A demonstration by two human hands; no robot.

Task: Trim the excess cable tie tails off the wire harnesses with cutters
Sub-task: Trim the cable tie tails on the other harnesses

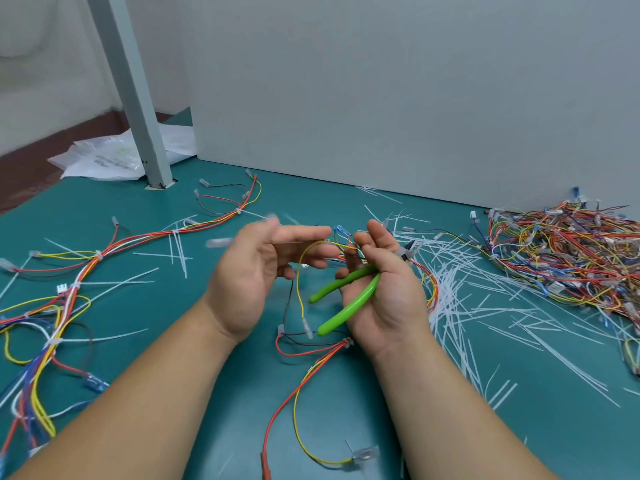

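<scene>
Status: mid-batch. Both hands are raised over the green table, close together but not touching.

Right hand holds the cutters. The 2 green handles lie across my palm, spread apart, with my lower fingers curled round the upper one. The head points away past my knuckles, and I cannot see whether the blades are parted.

Left hand is blurred, fingers nearly straight. The current harness runs past those fingertips, but I cannot tell whether they pinch it. Its yellow wire loops between my hands. The rest hangs to the table, with red and yellow leads trailing toward me.

Done, as far as shown: a thick litter of cut tails lies just right of my right hand. Beyond it, a heap of harnesses sits against the grey panel. I judge that heap to be the finished lot, though it is too tangled to check.

Left to do: the spread harnesses on my left carry long white uncut tails at several ties, at least 4 visible. On the harness in hand, 1 tie near my right wrist looks short. Any others are hidden by my hands.

Estimate: well under way, not finished.
</scene>
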